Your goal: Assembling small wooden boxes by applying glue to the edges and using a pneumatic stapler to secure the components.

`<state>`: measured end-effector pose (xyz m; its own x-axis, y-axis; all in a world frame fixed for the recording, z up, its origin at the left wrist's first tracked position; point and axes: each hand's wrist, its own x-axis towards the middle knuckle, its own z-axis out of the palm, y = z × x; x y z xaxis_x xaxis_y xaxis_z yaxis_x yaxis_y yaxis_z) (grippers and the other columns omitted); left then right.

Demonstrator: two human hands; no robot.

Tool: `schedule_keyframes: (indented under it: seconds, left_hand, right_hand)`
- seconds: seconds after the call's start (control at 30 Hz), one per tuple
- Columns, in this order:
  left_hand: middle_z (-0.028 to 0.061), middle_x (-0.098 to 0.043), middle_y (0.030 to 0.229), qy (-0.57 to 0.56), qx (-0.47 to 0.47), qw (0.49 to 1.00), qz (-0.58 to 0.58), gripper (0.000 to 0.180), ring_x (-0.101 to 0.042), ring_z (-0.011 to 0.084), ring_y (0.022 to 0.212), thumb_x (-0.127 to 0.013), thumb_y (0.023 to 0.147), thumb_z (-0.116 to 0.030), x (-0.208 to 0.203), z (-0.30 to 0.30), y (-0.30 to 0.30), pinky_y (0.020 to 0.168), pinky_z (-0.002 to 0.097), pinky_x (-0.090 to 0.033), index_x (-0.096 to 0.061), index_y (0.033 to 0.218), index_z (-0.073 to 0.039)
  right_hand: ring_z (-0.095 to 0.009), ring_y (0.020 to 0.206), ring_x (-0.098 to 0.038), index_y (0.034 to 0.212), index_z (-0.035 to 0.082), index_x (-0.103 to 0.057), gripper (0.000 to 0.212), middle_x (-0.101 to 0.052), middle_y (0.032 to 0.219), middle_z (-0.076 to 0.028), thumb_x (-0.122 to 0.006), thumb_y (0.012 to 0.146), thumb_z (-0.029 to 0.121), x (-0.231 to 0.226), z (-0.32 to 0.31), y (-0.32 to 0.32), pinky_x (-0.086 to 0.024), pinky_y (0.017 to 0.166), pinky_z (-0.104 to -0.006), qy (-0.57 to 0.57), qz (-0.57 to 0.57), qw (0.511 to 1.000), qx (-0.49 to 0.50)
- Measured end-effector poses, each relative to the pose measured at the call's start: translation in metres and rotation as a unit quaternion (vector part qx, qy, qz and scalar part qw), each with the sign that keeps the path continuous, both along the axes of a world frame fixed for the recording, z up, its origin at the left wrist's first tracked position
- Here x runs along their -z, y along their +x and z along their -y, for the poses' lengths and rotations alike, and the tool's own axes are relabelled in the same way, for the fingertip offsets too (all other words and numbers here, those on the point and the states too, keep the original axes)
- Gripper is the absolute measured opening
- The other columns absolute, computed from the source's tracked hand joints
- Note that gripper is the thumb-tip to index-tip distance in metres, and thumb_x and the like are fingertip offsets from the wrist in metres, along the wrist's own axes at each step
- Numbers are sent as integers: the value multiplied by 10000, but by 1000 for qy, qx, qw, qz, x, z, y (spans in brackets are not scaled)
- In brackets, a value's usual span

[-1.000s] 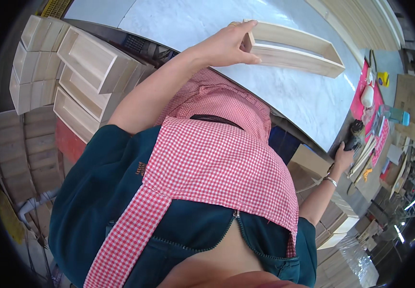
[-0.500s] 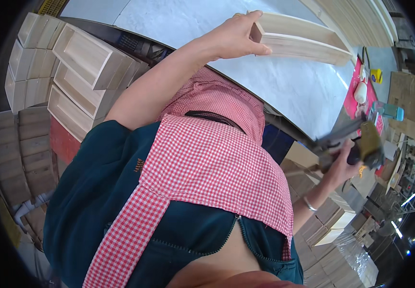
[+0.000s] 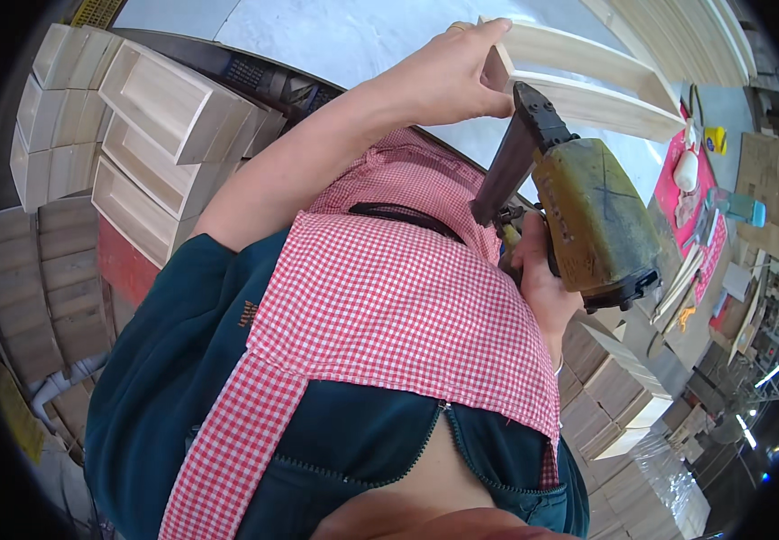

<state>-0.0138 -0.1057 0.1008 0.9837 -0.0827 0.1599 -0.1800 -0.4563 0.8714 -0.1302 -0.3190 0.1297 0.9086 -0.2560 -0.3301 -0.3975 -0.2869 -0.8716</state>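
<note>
My left hand (image 3: 461,76) grips the near-left end of a long, narrow wooden box frame (image 3: 601,101), with the thumb on its side and the fingers over its end. The frame lies at the far side, over the pale worktable (image 3: 317,40). In my right hand (image 3: 547,283) is a nail gun (image 3: 592,211) with a worn yellow-brown body and a dark nose and magazine. Its nose points up beside the frame's near side, close to my left thumb. Whether it touches the wood I cannot tell. My right fingers are partly hidden behind the tool.
Open wooden boxes (image 3: 151,103) are stacked at the left, and more boxes (image 3: 619,387) stand at the lower right. Long wooden strips (image 3: 677,45) lie at the far right. Past the table's right end are a white bottle (image 3: 685,171), a yellow tape roll (image 3: 715,139) and a teal-capped container (image 3: 745,209).
My right hand has brought the nail gun leftward and up from the right side, close to the frame. My left hand keeps its hold, and the frame has shifted slightly right.
</note>
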Motion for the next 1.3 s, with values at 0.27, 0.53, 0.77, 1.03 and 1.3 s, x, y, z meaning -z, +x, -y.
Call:
schedule_keyframes:
  seconds: [0.27, 0.53, 0.77, 1.03, 1.3]
  left_hand:
    - [289, -643, 1142, -24, 62, 996, -58, 744, -657, 359, 963, -779, 737, -169, 8, -6, 16, 788, 361, -575, -497, 1352, 139]
    - [275, -630, 1123, -21, 52, 995, -78, 761, -641, 353, 957, -780, 736, -150, 6, -7, 19, 797, 355, -561, -473, 1370, 135]
    - [245, -614, 1079, -48, 57, 993, -94, 800, -625, 321, 925, -781, 767, -165, 9, -8, 28, 790, 337, -543, -416, 1412, 138]
    - [211, -597, 1030, -74, 54, 989, -116, 849, -608, 285, 890, -782, 803, -182, 11, -17, 31, 784, 317, -523, -351, 1459, 142]
    - [209, -611, 1035, -297, 39, 935, -188, 854, -607, 239, 836, -811, 813, -184, 11, -18, 27, 731, 264, -509, -359, 1435, 187]
  right_hand:
    - [-110, 631, -525, 1320, 72, -579, 565, -597, 742, -12, -779, 894, 386, 6, 3, 1, -421, 597, -254, -101, 56, 988, -107]
    - [-110, 660, -531, 1328, 97, -576, 566, -621, 803, -11, -760, 903, 422, 11, 6, 1, -418, 610, -251, -163, 46, 981, -99]
    - [-262, 1191, -633, 1367, 197, -578, 460, -588, 1387, -87, -700, 941, 320, 11, 5, 3, -586, 914, -353, -160, -29, 978, -130]
    - [-271, 1162, -644, 1373, 144, -565, 499, -592, 1360, -128, -712, 930, 321, -4, -6, 5, -591, 887, -351, -118, -66, 990, -41]
    - [-274, 1127, -660, 1343, 107, -578, 520, -609, 1322, -147, -750, 894, 305, 12, 5, 1, -604, 860, -348, -141, -38, 984, -106]
